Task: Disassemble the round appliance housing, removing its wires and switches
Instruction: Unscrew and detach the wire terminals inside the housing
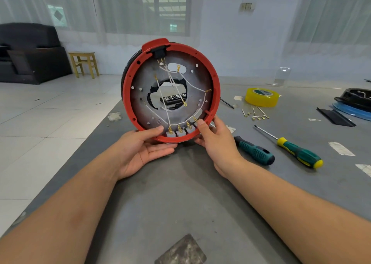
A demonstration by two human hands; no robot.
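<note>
You hold the round housing [170,91] upright on its rim, near the left edge of the grey table [180,193], its open underside facing you; white wires [192,85] with brass terminals still cross the grey inner plate, and a row of small grey switches [179,132] still sits along the bottom of the red ring. Your left hand [144,151] cradles the lower rim, thumb laid across the ring and fingers straight beneath it; your right hand [216,141] steadies the lower right, thumb tip pressing at the rightmost switch terminal (whether it pinches the terminal you cannot tell). Judging by this, the housing is opened, yet most wiring and all visible switches remain to be pulled. Two screwdrivers [289,149] lie to the right; beyond them are loose terminal pieces [257,114], perhaps already removed; a roll of yellow tape [262,96] stands toward the far edge.
</note>
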